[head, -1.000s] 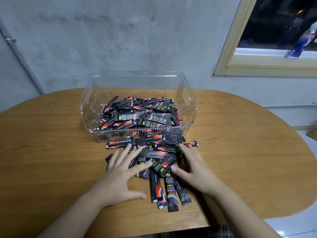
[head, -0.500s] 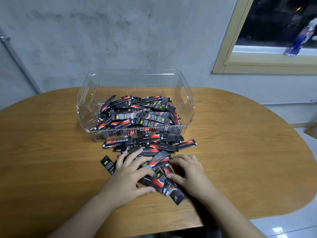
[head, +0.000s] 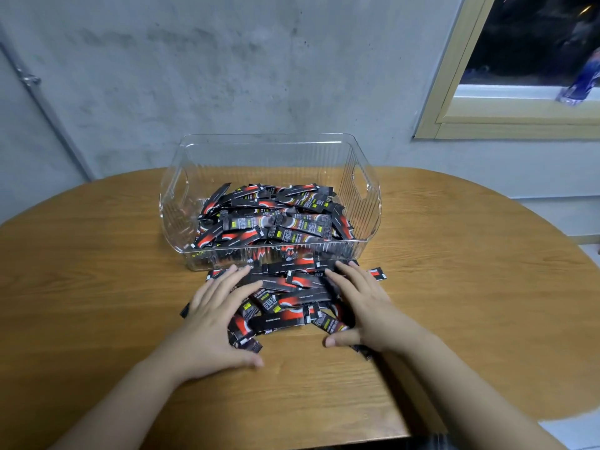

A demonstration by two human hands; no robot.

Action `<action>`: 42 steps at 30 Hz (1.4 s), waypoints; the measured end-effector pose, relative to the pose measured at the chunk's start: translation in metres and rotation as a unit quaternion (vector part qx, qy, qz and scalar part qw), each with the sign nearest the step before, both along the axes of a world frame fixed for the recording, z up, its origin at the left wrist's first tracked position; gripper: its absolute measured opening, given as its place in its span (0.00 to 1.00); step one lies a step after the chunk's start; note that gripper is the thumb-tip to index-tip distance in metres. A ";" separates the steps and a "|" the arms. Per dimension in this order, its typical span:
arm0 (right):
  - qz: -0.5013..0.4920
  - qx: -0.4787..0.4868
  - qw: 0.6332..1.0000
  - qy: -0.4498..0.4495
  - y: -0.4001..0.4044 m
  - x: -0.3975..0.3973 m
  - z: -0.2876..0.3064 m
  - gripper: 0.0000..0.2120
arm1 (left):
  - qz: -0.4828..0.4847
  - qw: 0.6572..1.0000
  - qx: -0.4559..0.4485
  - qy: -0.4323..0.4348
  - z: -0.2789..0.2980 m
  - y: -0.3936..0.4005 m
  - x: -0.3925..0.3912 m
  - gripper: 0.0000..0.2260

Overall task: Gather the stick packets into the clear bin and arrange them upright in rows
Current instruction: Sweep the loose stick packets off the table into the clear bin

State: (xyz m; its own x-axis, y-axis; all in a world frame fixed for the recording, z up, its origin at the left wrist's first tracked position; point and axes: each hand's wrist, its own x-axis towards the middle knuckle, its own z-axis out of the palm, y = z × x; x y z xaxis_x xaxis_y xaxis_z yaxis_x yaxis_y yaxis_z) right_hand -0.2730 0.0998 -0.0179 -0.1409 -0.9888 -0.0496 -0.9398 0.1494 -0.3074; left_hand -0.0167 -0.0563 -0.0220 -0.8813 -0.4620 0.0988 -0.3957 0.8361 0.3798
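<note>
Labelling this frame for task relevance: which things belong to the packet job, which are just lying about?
In the job:
- clear bin, with a jumbled heap of packets lying flat inside
- loose packets on the table, in front of the bin
- left hand and right hand, fingers spread, flanking the loose pile

Lying about:
- wooden table
- blue bottle on the window sill

Wooden table (head: 454, 287), grey wall (head: 227, 76), window frame (head: 448, 92), blue bottle (head: 581, 82) on the sill
</note>
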 end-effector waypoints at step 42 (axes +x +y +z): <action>-0.074 -0.121 0.985 0.098 -0.046 0.005 0.019 0.26 | 0.120 0.981 -0.129 0.083 0.015 -0.033 -0.019 0.12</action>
State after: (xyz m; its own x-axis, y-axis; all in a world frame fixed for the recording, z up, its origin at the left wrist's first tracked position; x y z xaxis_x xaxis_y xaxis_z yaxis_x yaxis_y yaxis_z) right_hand -0.2684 0.0542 0.0011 -0.2670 -0.9362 0.2285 -0.9584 0.2330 -0.1649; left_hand -0.0358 -0.0891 -0.0073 -0.7121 -0.5952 0.3723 -0.5441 0.8030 0.2431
